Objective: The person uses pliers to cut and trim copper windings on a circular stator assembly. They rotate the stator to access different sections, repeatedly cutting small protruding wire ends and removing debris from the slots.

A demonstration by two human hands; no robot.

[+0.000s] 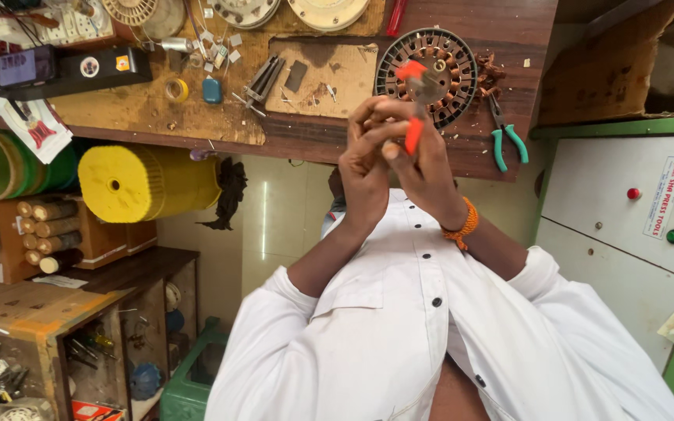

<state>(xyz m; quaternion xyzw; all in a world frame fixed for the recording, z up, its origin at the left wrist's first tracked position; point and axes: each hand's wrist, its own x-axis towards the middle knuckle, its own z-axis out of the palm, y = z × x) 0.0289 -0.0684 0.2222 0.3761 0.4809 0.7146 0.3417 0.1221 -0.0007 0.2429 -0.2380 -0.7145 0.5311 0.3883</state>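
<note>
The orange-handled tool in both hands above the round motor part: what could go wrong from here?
1. Both hands grip the orange-handled tool close together, so a slip might hurt a finger.
2. The round motor part lies unclamped on the workbench; pressure could shift it.
3. The green-handled pliers lie at the bench edge and might be knocked off.

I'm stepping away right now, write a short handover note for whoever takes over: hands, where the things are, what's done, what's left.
Left hand and right hand: raised together off the bench, both gripping orange-handled pliers.
Stator: round, dark, copper windings, flat on the wooden bench just beyond the hands.
Green-handled pliers: lying beside the stator, untouched.
Done: cut copper scraps lie at the stator's edge.
Left: windings remain in the stator; progress otherwise unclear.
</note>
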